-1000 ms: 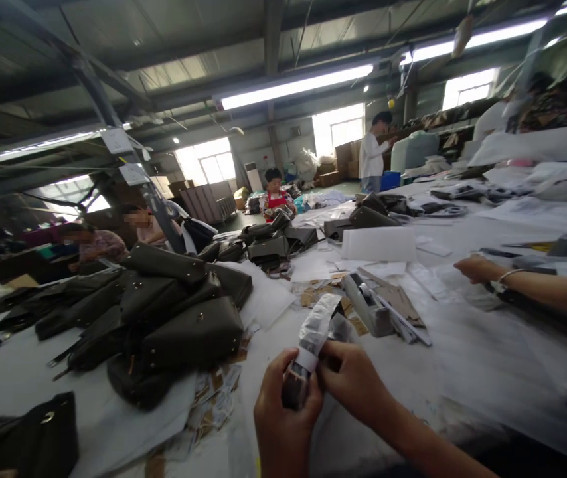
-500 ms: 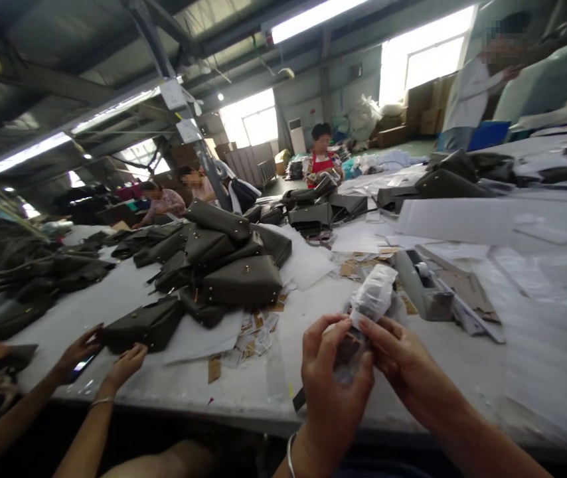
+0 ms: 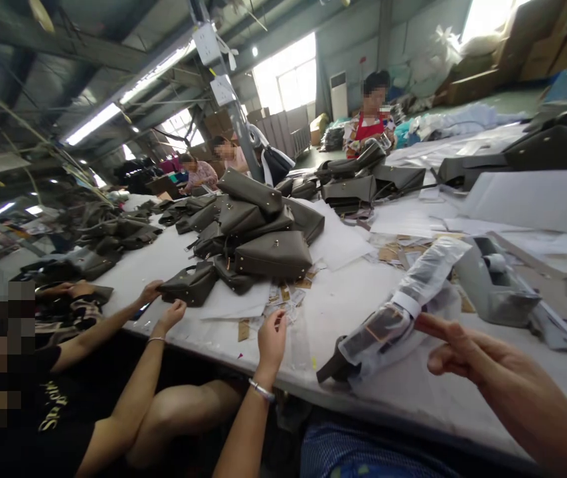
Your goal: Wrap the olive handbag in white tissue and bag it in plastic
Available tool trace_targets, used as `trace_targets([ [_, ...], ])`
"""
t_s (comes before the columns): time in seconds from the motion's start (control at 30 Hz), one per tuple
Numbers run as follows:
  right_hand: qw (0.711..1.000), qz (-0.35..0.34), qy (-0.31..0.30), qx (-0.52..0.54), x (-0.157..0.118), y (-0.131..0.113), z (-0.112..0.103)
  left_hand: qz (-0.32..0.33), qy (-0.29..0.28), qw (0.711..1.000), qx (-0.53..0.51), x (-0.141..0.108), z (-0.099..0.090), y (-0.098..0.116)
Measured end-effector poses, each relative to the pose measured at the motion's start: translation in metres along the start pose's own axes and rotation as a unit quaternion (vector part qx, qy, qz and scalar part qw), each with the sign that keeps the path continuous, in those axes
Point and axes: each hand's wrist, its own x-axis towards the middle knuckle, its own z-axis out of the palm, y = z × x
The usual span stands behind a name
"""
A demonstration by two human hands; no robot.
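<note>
A dark strap wrapped in clear plastic (image 3: 380,335) lies on the table near its front edge, its dark end sticking out at the lower left. A white band (image 3: 405,305) goes around the wrapping. My right hand (image 3: 473,362) is beside the band, with the index finger reaching to it and the other fingers partly curled; it grips nothing. To the left, apart from the strap, my left hand (image 3: 271,342) is raised over the table edge, a bracelet on its wrist. Its fingertips are pressed together, and whatever may be between them is too small to make out.
Dark handbags (image 3: 273,255) are piled at centre left. Paper tags (image 3: 286,299) lie in front of them. A grey tape dispenser (image 3: 500,285) stands right of the strap. At the left, a co-worker's hands (image 3: 168,315) touch a dark bag (image 3: 188,284). Another person (image 3: 370,126) is across the table.
Both hands held the wrapped strap before; now it lies on the table. My left hand has moved away to the left, and my right hand has loosened. The view has turned left.
</note>
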Motion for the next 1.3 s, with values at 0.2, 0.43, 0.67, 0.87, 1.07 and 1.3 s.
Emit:
trace_targets([
  [0.2,0.973,-0.041,0.015,-0.227,-0.005,0.029,-0.018,0.002,-0.068,0.992,0.108,0.016,0.007,-0.02],
  [0.43,0.969,-0.07,-0.021,-0.234,-0.011,0.047,-0.019,-0.02,-0.114,0.988,0.104,0.032,0.009,-0.019],
  [0.67,0.971,-0.133,-0.024,-0.196,-0.015,0.021,-0.01,0.004,-0.109,0.989,-0.104,0.063,-0.023,0.037],
  [0.87,0.975,-0.199,-0.037,-0.091,-0.009,-0.021,0.02,0.053,-0.146,0.954,-0.257,0.055,-0.055,0.131],
  [1.07,0.958,-0.269,-0.103,0.014,0.001,-0.054,0.058,0.099,-0.247,0.899,-0.347,0.016,-0.067,0.221],
  [1.3,0.945,-0.178,-0.219,0.163,-0.017,-0.062,0.061,0.149,-0.333,0.865,-0.346,-0.029,-0.063,0.277],
])
